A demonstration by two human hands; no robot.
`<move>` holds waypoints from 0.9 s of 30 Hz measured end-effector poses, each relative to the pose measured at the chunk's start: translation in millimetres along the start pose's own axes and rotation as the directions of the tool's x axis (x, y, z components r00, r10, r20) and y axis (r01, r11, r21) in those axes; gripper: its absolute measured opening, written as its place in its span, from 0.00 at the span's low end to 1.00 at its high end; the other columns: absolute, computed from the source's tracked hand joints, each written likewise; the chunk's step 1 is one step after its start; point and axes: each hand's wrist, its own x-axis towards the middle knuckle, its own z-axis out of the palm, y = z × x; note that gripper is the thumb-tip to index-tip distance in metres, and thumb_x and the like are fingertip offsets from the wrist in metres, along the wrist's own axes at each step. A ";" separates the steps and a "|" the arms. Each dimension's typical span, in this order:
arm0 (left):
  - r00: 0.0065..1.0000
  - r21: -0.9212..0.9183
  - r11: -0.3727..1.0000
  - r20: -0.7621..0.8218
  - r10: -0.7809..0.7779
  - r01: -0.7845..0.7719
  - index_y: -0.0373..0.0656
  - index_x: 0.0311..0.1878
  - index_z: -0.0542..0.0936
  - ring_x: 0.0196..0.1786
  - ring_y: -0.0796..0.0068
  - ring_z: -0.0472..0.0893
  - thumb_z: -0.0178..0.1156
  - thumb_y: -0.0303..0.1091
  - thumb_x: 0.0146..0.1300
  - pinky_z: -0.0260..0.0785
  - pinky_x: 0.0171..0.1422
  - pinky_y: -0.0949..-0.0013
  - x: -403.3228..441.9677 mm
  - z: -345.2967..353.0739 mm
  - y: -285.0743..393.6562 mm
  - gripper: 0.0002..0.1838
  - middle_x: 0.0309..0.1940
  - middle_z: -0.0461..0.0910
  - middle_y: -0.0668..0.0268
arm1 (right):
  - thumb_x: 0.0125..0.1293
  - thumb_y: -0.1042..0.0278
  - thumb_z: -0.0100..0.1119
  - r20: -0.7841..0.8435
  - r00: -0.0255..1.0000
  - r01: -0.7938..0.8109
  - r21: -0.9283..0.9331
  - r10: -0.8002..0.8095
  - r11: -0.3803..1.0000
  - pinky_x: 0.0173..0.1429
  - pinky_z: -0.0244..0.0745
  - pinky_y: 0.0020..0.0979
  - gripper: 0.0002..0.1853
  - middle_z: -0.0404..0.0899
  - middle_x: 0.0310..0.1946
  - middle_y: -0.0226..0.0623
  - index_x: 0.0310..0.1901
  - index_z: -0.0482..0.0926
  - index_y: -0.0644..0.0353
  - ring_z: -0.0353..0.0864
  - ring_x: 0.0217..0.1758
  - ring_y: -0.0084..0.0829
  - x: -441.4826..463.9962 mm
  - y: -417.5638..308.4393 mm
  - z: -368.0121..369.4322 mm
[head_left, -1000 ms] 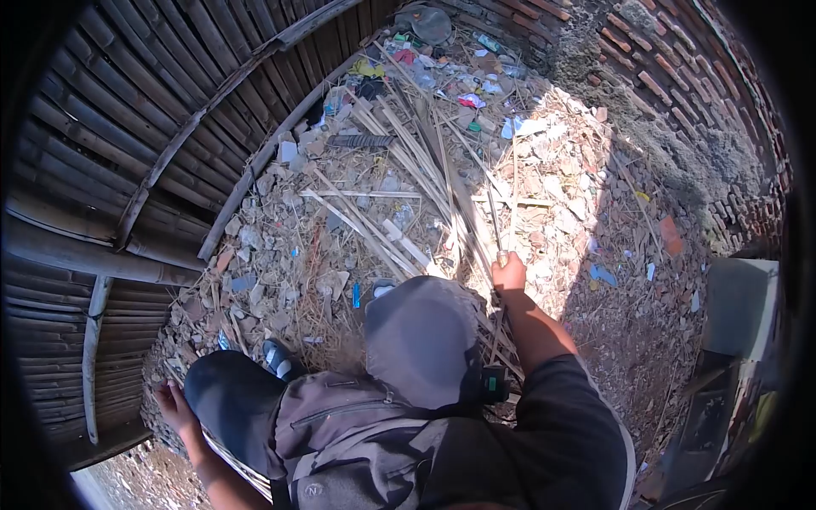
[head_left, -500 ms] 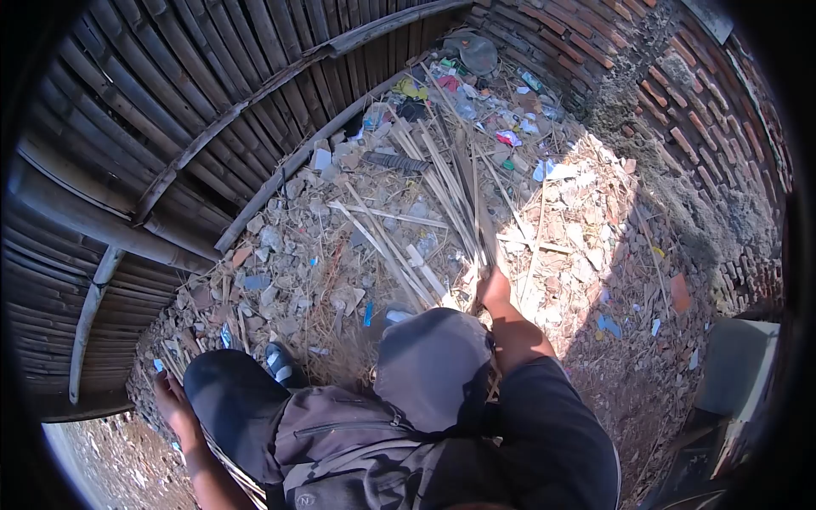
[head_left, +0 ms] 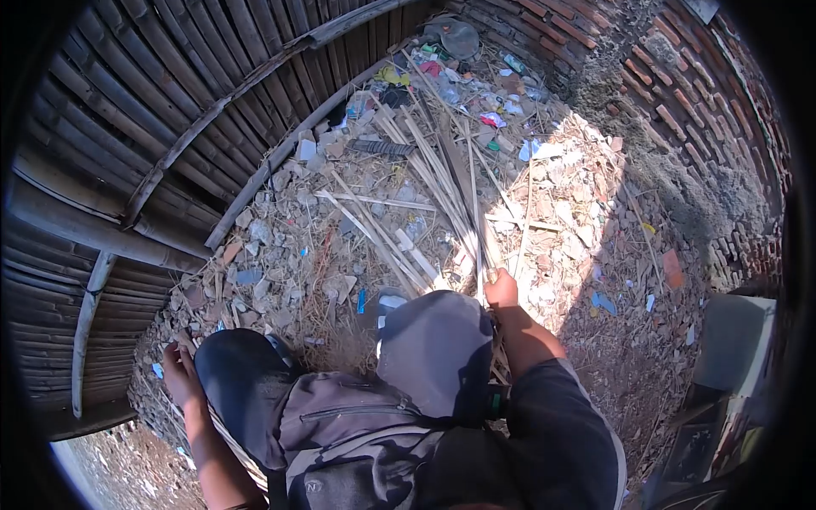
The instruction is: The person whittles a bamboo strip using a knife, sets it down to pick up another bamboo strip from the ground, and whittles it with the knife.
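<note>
My right hand (head_left: 501, 290) is closed at the near end of a bundle of long wooden strips (head_left: 440, 180), beside my right knee (head_left: 435, 348). A small pale end shows at its fingers; whether it belongs to a strip or to a handle cannot be made out. The strips fan out over the rubble, away from me. Low at the left, my left hand (head_left: 181, 376) is beside my left knee (head_left: 240, 374), its fingers loosely bent and apart, with nothing visible in them. More thin strips pass between my left forearm and my leg.
Rubble and dry straw (head_left: 280, 255) cover the ground. A slatted bamboo wall (head_left: 170, 102) stands at the left, a brick wall (head_left: 671, 110) at the right. Litter (head_left: 493, 121) lies in the far corner. A grey panel (head_left: 733, 340) stands at the right edge.
The view swung right and partly back. A thin dark rod seen beyond my right hand a second ago no longer stands out. My left hand has moved slightly up beside the knee.
</note>
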 end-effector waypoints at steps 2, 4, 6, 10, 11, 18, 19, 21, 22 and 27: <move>0.996 0.060 0.997 -0.074 0.057 -0.053 0.41 0.62 0.81 0.48 0.46 0.89 0.58 0.43 0.82 0.79 0.53 0.51 -1.2 -1.5 -18.8 0.17 0.48 0.89 0.47 | 0.62 0.63 0.72 -0.044 0.999 0.019 0.020 -0.018 1.000 0.56 0.82 0.50 0.19 0.89 0.41 0.58 0.51 0.83 0.64 0.89 0.49 0.60 0.6 -6.0 3.6; 0.991 0.090 0.994 -0.116 0.071 -0.061 0.40 0.62 0.81 0.49 0.46 0.89 0.58 0.43 0.82 0.79 0.55 0.51 -2.7 -2.1 -42.5 0.17 0.49 0.89 0.46 | 0.64 0.56 0.75 -0.073 0.997 0.021 0.074 -0.016 0.997 0.56 0.82 0.51 0.21 0.89 0.41 0.59 0.50 0.83 0.63 0.89 0.49 0.61 2.3 -19.1 8.6; 0.992 0.101 0.994 -0.123 0.041 -0.028 0.40 0.62 0.81 0.51 0.46 0.89 0.59 0.42 0.82 0.79 0.56 0.51 -4.7 -7.7 -59.6 0.17 0.51 0.88 0.45 | 0.64 0.53 0.76 -0.068 0.998 -0.009 0.068 0.013 0.998 0.56 0.82 0.50 0.24 0.89 0.40 0.59 0.51 0.83 0.63 0.89 0.49 0.60 9.3 -33.8 13.5; 0.994 0.097 0.995 -0.105 -0.005 0.015 0.40 0.62 0.82 0.52 0.43 0.88 0.58 0.43 0.82 0.79 0.57 0.50 -5.6 -16.6 -66.4 0.18 0.50 0.88 0.42 | 0.57 0.52 0.81 0.021 1.000 0.003 0.023 -0.004 1.000 0.58 0.82 0.48 0.27 0.89 0.43 0.58 0.52 0.85 0.62 0.89 0.51 0.58 37.7 -43.5 31.4; 0.995 0.122 0.992 -0.095 -0.030 0.041 0.40 0.62 0.82 0.52 0.43 0.88 0.58 0.43 0.82 0.79 0.58 0.50 -5.7 -17.3 -63.5 0.18 0.50 0.88 0.43 | 0.58 0.57 0.78 0.014 0.999 -0.031 -0.043 0.032 0.999 0.59 0.82 0.48 0.24 0.89 0.46 0.58 0.51 0.85 0.63 0.89 0.53 0.57 44.5 -41.9 40.3; 0.996 0.155 0.988 -0.088 0.003 0.011 0.38 0.62 0.81 0.47 0.48 0.88 0.59 0.40 0.82 0.80 0.52 0.54 -10.8 -10.9 -39.9 0.16 0.50 0.87 0.45 | 0.63 0.67 0.64 0.052 0.983 -0.172 -0.112 0.178 0.979 0.65 0.81 0.47 0.20 0.88 0.52 0.59 0.57 0.84 0.60 0.87 0.60 0.56 24.4 -54.8 9.4; 0.995 0.157 0.988 -0.095 0.029 -0.014 0.39 0.62 0.81 0.47 0.48 0.88 0.59 0.40 0.82 0.80 0.51 0.54 -8.7 -6.7 -39.9 0.16 0.50 0.87 0.46 | 0.62 0.67 0.65 0.047 0.987 -0.150 -0.084 0.154 0.985 0.65 0.82 0.48 0.20 0.88 0.51 0.59 0.56 0.84 0.61 0.88 0.59 0.56 19.7 -47.6 6.4; 0.994 0.089 0.994 -0.093 0.065 -0.057 0.40 0.63 0.79 0.43 0.52 0.89 0.60 0.40 0.81 0.80 0.48 0.54 -4.1 2.6 -40.8 0.17 0.48 0.88 0.49 | 0.61 0.67 0.67 0.028 0.994 -0.105 -0.021 0.105 0.994 0.63 0.82 0.48 0.20 0.89 0.49 0.58 0.56 0.84 0.61 0.88 0.57 0.57 8.3 -31.0 -1.7; 0.996 0.091 0.995 -0.068 0.057 -0.050 0.40 0.64 0.79 0.42 0.54 0.88 0.61 0.40 0.81 0.80 0.48 0.54 -3.8 1.6 -29.3 0.18 0.47 0.88 0.50 | 0.59 0.68 0.69 -0.016 0.997 -0.073 0.017 0.074 0.997 0.62 0.82 0.48 0.21 0.90 0.46 0.58 0.55 0.85 0.62 0.89 0.54 0.58 0.3 -23.5 -5.6; 0.996 0.037 0.996 -0.024 0.087 -0.086 0.44 0.71 0.76 0.40 0.61 0.87 0.68 0.40 0.74 0.81 0.45 0.58 4.1 -12.9 12.4 0.26 0.50 0.86 0.55 | 0.55 0.75 0.68 -0.068 0.997 0.042 0.159 -0.032 0.986 0.50 0.83 0.39 0.18 0.89 0.36 0.52 0.49 0.83 0.65 0.89 0.38 0.44 -35.8 14.5 -47.5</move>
